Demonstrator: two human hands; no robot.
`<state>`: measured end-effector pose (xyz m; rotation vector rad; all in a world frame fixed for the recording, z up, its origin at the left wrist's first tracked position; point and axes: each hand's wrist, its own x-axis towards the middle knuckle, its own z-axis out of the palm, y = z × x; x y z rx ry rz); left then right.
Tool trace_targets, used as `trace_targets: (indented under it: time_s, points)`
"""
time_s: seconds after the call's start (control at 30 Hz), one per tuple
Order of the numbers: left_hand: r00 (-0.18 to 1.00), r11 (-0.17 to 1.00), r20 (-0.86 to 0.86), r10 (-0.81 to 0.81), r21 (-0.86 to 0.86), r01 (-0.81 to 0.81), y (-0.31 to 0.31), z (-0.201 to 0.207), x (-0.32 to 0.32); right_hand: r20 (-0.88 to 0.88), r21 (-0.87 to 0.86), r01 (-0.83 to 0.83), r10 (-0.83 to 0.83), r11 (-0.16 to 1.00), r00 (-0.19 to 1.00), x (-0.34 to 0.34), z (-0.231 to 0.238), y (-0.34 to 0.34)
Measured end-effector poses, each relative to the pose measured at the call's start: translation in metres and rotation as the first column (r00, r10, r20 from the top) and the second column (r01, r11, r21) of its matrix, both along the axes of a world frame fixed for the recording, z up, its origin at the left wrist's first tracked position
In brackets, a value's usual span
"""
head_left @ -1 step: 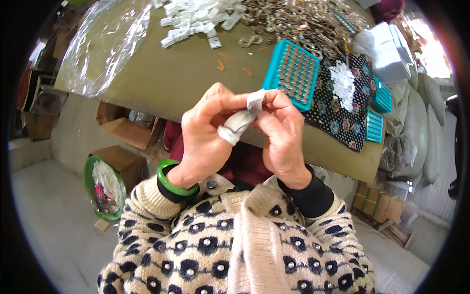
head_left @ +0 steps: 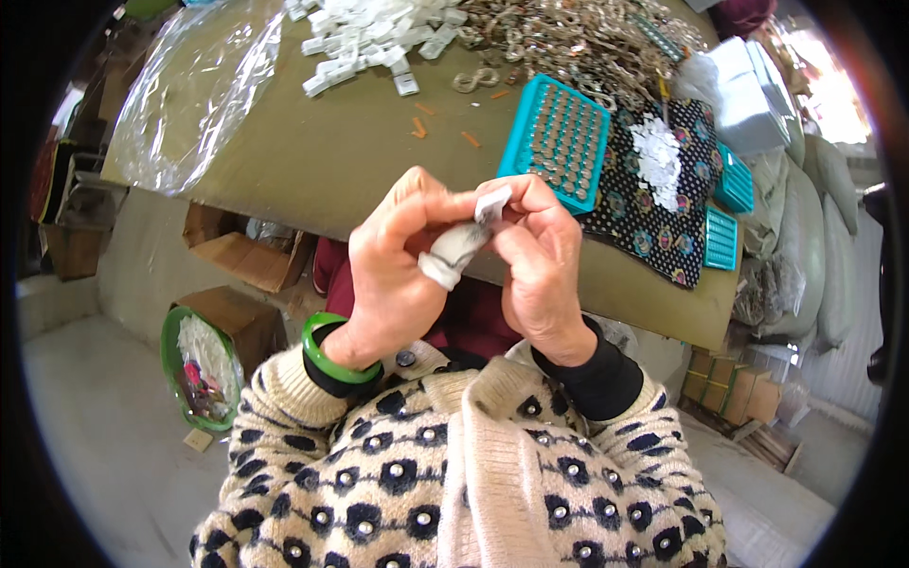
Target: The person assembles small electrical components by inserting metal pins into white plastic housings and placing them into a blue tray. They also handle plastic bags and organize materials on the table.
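Note:
Close in front of my chest, both hands meet over a small white card-like piece [head_left: 492,204]. My left hand [head_left: 393,251] pinches it from one side; a white cover [head_left: 451,254] wraps one of its fingers. From the other side, my right hand [head_left: 542,275] is closed with thumb and forefinger at the piece. Whether anything smaller is between the fingertips is hidden. Just beyond my right hand lies a teal tray [head_left: 521,133] with rows of small round brownish pieces.
White plastic pieces [head_left: 379,38] and a heap of chain-like strands [head_left: 578,33] cover the table's far side. Right of the tray, a patterned black cloth [head_left: 632,232] bears white bits [head_left: 658,161]. Clear plastic sheeting [head_left: 204,95] lies left. A green basket [head_left: 172,346] stands on the floor.
The white piece is tilted a little more between my fingers. My right hand has shifted slightly left, and the whole view has moved a little.

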<state>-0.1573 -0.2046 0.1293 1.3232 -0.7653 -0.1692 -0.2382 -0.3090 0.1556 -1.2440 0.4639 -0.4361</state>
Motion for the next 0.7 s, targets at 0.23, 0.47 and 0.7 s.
trace_targets:
  time_s: [0.23,0.47,0.7]
  points:
    - [0.703,0.933,-0.613,-0.36,-0.257,0.253,0.007,0.001,-0.001,0.027,-0.505,0.036,-0.025,0.863,0.999,-0.013,-0.003,-0.027]
    - [0.442,0.907,-0.834,-0.33,-0.15,0.394,0.002,0.014,0.001,0.236,-0.972,0.213,-0.336,-0.104,0.912,0.014,-0.03,-0.145]
    - [0.689,0.978,-0.697,-0.197,-0.097,0.182,-0.03,0.015,0.02,0.066,-0.998,0.06,-0.275,-0.03,0.959,0.022,-0.042,-0.17]
